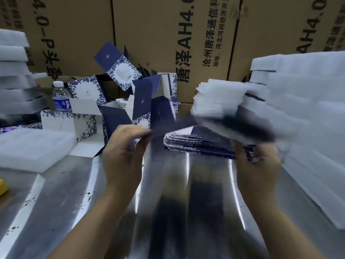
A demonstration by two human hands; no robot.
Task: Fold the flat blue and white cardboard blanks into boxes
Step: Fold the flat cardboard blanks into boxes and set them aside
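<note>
Both hands were raised over the metal tabletop (61,184) at mid-frame, sharing one blue and white blank (233,126) that was smeared by motion blur. The left hand (123,156) pinched its dark left edge between thumb and curled fingers. The right hand (258,171) had its fingers curled round the blank's right end, though the blur hid the exact grip. Just beyond the hands lay a stack of flat blanks (196,145). A heap of folded boxes (119,101) stood at centre left, beside a water bottle (61,98). White foam sheets (308,118) were piled at the right, and brown cartons (168,34) filled the background.
</note>
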